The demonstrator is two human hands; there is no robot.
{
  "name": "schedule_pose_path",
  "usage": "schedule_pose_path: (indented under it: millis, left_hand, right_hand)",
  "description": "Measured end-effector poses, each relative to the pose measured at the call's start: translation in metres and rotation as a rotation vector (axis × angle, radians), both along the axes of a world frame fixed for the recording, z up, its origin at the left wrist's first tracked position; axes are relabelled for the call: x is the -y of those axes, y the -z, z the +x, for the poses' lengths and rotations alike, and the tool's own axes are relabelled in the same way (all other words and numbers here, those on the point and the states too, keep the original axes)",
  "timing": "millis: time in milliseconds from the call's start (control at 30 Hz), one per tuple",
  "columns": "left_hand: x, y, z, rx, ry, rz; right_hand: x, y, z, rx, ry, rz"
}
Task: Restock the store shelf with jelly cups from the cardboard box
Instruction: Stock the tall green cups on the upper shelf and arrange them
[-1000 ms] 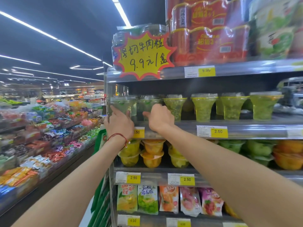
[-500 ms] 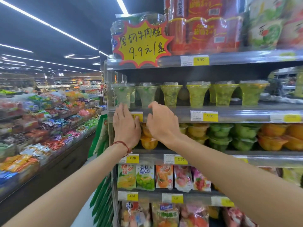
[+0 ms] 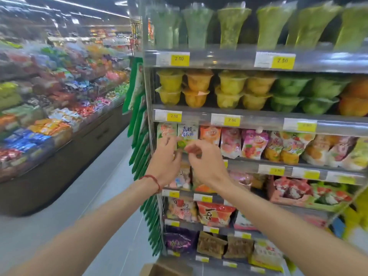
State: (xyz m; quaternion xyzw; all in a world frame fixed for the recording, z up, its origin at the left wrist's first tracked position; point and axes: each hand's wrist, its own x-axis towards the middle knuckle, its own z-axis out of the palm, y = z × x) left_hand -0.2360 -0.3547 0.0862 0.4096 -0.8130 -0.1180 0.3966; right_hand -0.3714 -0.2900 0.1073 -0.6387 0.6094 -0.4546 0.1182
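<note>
Tall green jelly cups (image 3: 197, 26) stand in a row on the top visible shelf (image 3: 219, 58). Below them, yellow, orange and green jelly cups (image 3: 227, 90) sit stacked two high. My left hand (image 3: 165, 162), with a red string at the wrist, and my right hand (image 3: 205, 162) hang side by side in front of the pouch shelf, both empty with fingers loosely apart. A corner of the cardboard box (image 3: 165, 268) shows on the floor at the bottom edge, its contents hidden.
Fruit pouches (image 3: 249, 144) and snack bags (image 3: 215, 214) fill the lower shelves. Green bags (image 3: 139, 140) hang on the shelf's left end. A long candy counter (image 3: 59, 108) runs along the left. The grey floor aisle (image 3: 89, 206) lies between them.
Both hands came off the tall green cups on the upper shelf and dropped down to the pouch shelf. The view tilted downward, and the cardboard box corner came into sight.
</note>
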Motion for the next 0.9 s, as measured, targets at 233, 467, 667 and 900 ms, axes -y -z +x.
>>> schedule_pose_path:
  millis: [233,467,667,900]
  left_hand:
    - [-0.054,0.106,0.047,0.028,-0.096,0.286]
    - [-0.102,0.23,0.096,0.061,-0.28,0.639]
    - [-0.145,0.32,0.12,0.1,-0.49,0.99]
    - [-0.174,0.407,0.129,0.132,-0.549,1.301]
  right_hand:
    - [-0.03,0.107,0.022,0.067,-0.168,0.236]
    - [-0.043,0.229,0.045,0.083,-0.292,0.564]
    - [-0.045,0.335,0.054,0.12,-0.44,0.83]
    - [-0.066,0.429,0.062,0.181,-0.438,1.119]
